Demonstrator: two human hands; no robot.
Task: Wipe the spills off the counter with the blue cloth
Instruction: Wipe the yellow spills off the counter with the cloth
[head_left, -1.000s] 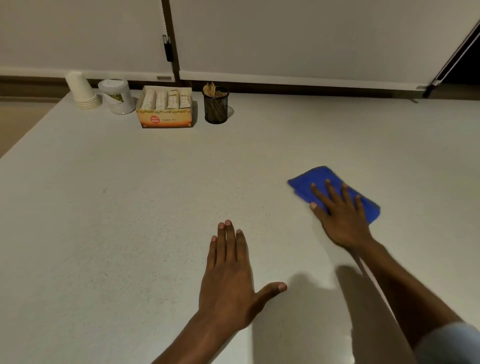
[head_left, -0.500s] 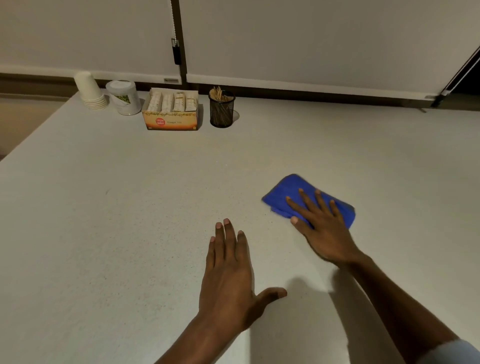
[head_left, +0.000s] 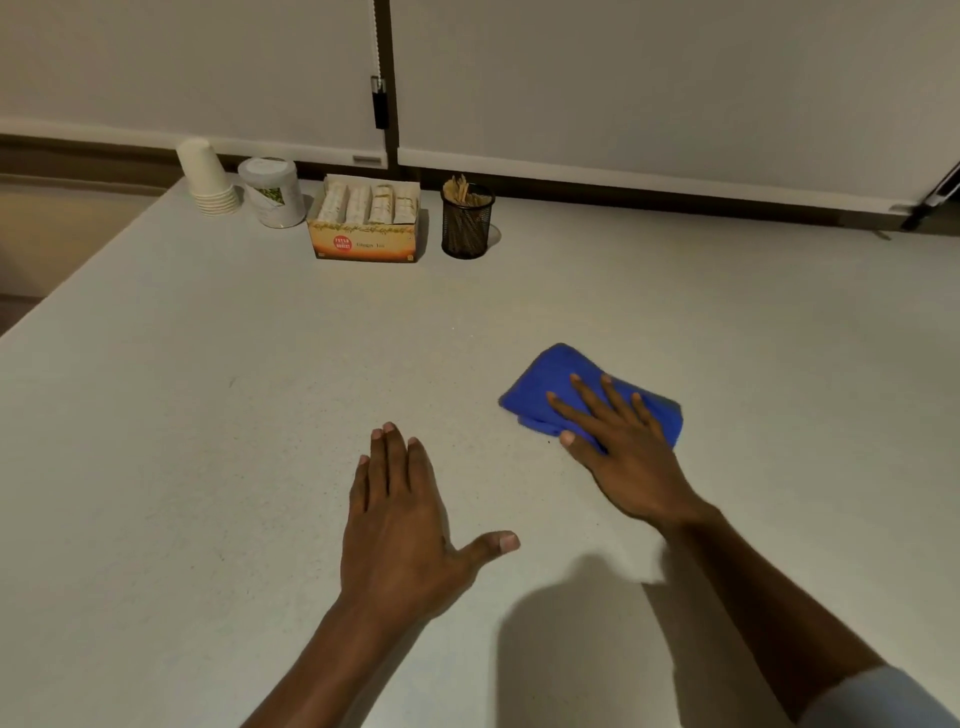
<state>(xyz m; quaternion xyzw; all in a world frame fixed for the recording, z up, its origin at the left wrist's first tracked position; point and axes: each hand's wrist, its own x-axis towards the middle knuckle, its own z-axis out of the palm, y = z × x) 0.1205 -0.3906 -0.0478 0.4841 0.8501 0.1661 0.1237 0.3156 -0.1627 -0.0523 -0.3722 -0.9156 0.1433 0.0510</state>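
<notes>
The blue cloth (head_left: 558, 387) is seen right of the frame's centre, folded into a flat pad on the counter (head_left: 260, 415). Its long axis is laid diagonally, from upper left down toward lower right. It is pinned under the right hand (head_left: 631, 457), whose fingers (head_left: 587, 395) are spread apart and pressed flat on top rather than curled around it; the cloth's free part is left showing beyond the fingertips, toward the upper left of the frame. The left hand (head_left: 400, 525) is laid palm down on the bare counter at lower centre, its fingers held together with the thumb out, apart from the cloth and holding nothing. The cloth is thus under the right hand only, and any next stroke is judged to be driven by that hand. No spill can be clearly made out on the speckled surface; only a tiny dark speck (head_left: 549, 442) is noted just beside the right thumb.
</notes>
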